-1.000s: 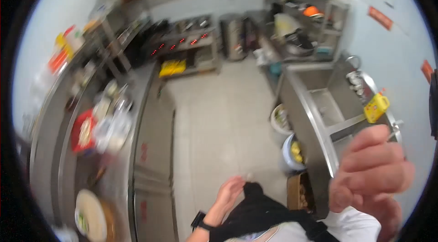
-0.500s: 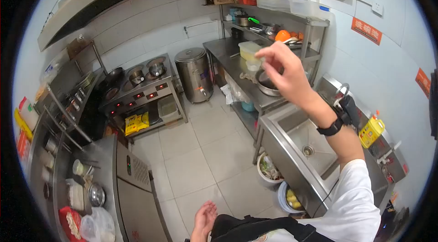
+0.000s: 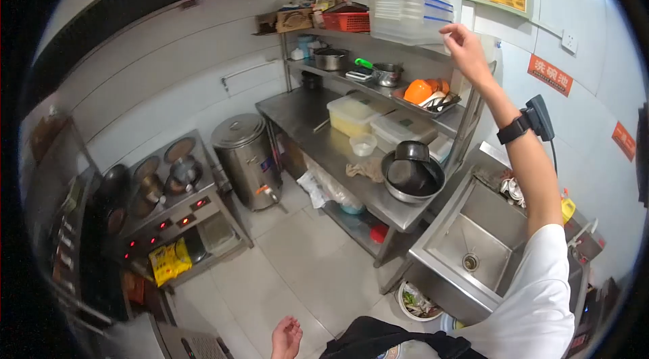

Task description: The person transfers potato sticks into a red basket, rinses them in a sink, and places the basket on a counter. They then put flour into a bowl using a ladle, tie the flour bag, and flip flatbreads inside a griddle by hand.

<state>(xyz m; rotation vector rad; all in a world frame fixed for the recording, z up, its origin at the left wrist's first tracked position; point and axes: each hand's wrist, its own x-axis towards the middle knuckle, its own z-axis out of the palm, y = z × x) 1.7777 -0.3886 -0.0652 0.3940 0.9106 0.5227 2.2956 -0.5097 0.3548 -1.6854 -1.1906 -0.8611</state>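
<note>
My right hand (image 3: 466,53) is raised at the upper right, in front of the top shelf, beside a stack of clear plastic containers (image 3: 405,14). Its fingers are bent and apart, with nothing visible in them. A black strap with a device (image 3: 531,122) circles that wrist. Low in the view, my left hand (image 3: 286,337) hangs over the tiled floor, empty, its fingers loosely curled and apart. Black pans sit in a metal bowl (image 3: 436,191) on the steel table (image 3: 287,105), near a cloth (image 3: 365,170) and a yellowish tub (image 3: 353,115).
A steel sink (image 3: 473,244) stands at the right, a waste bucket (image 3: 418,301) below it. At the left are a stove (image 3: 172,224) with several lit red displays and a tall steel boiler (image 3: 245,163). An orange bowl (image 3: 418,91) rests on the middle shelf.
The view has moved closer to the shelves and table. My right hand has gone up and right, from over the table to the top shelf's height. My left hand stays low.
</note>
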